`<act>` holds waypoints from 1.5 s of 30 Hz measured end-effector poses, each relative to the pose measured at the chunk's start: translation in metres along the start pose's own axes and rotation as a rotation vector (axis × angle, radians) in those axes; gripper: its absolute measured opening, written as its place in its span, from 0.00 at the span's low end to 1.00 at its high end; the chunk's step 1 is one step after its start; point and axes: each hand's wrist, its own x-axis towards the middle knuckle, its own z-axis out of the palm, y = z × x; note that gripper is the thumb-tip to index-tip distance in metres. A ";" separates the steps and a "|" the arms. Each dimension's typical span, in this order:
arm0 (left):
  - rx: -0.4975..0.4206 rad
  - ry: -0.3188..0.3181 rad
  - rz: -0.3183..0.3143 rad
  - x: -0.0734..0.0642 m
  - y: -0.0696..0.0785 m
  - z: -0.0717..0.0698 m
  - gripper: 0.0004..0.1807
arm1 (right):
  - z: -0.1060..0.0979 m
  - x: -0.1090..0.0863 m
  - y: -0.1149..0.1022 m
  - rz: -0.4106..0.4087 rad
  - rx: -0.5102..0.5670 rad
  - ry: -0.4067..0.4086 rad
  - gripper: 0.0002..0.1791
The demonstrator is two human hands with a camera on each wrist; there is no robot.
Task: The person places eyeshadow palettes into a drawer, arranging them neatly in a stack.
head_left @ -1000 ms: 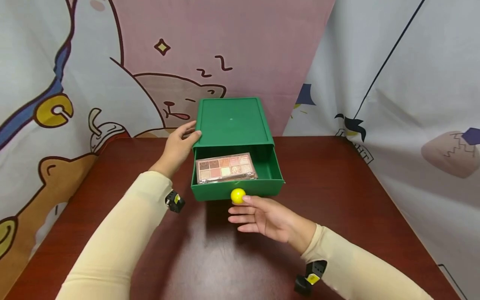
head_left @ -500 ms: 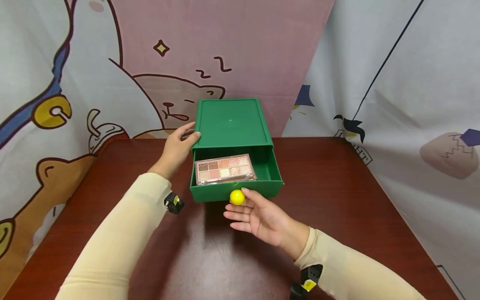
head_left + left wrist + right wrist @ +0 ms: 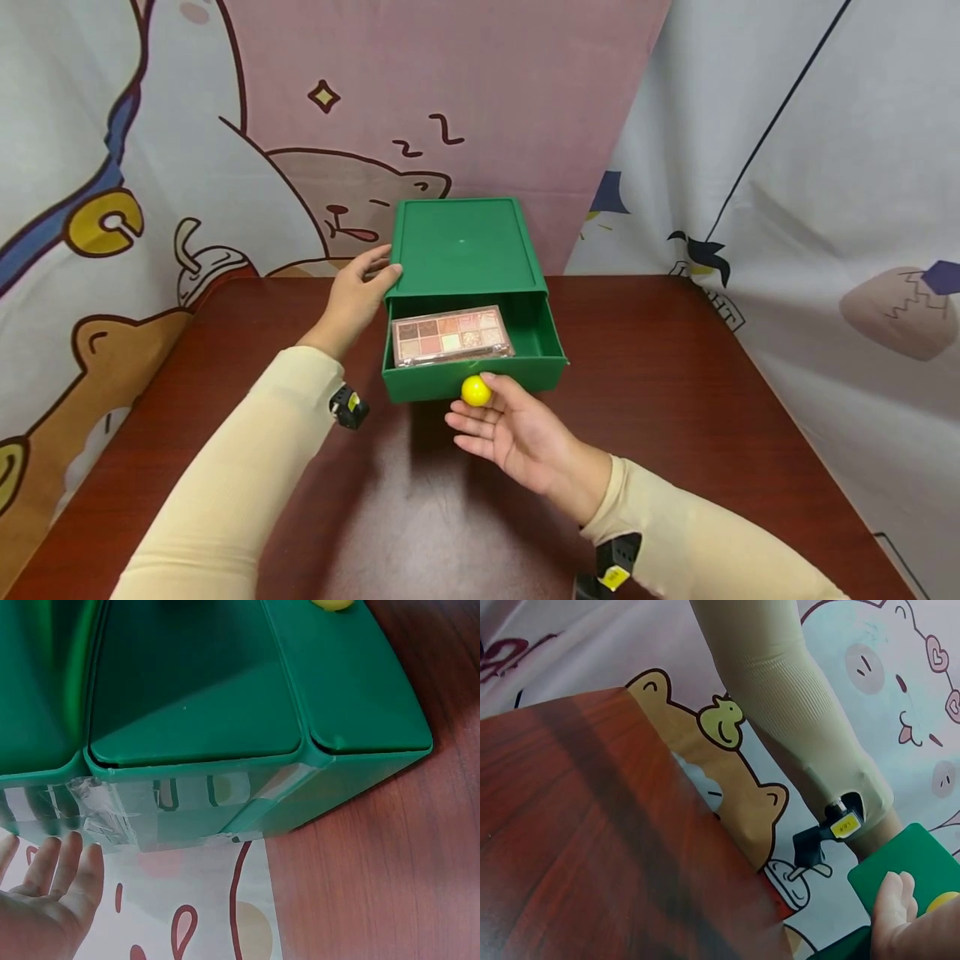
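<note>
A green drawer box (image 3: 465, 246) stands on the table with its drawer (image 3: 420, 385) pulled out toward me. Inside lies an eyeshadow palette (image 3: 450, 335) with several pink and brown pans, tilted against the drawer's left part. A round yellow knob (image 3: 476, 391) sits on the drawer front. My left hand (image 3: 352, 300) lies against the box's left side, its fingers extended; the left wrist view shows the fingertips by the taped side wall. At the knob is my right hand (image 3: 525, 433), palm up, thumb at its upper right and loosely straight fingers below it.
The brown wooden table (image 3: 660, 375) extends to both sides of the box. Behind it hangs a cartoon-printed cloth (image 3: 540, 108). Both sleeves carry black wrist cameras, such as the left wrist camera (image 3: 349, 406).
My right hand has shifted slightly left and up, bringing its fingers beneath the knob and its thumb higher on it. The left hand, drawer and palette have stayed nearly still.
</note>
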 end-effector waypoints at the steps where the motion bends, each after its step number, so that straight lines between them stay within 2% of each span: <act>1: 0.001 0.000 0.002 0.000 0.000 0.000 0.29 | 0.000 0.002 -0.001 0.000 -0.001 0.002 0.17; 15: -0.012 0.005 -0.005 0.001 -0.003 0.001 0.29 | 0.004 0.029 -0.013 -0.037 0.034 0.070 0.16; 27: -0.019 -0.028 0.002 0.000 -0.002 -0.001 0.29 | 0.005 0.048 -0.025 -0.055 0.083 0.084 0.17; 45: -0.018 -0.004 0.009 0.003 -0.006 0.000 0.29 | 0.010 0.070 -0.036 -0.085 0.158 0.126 0.16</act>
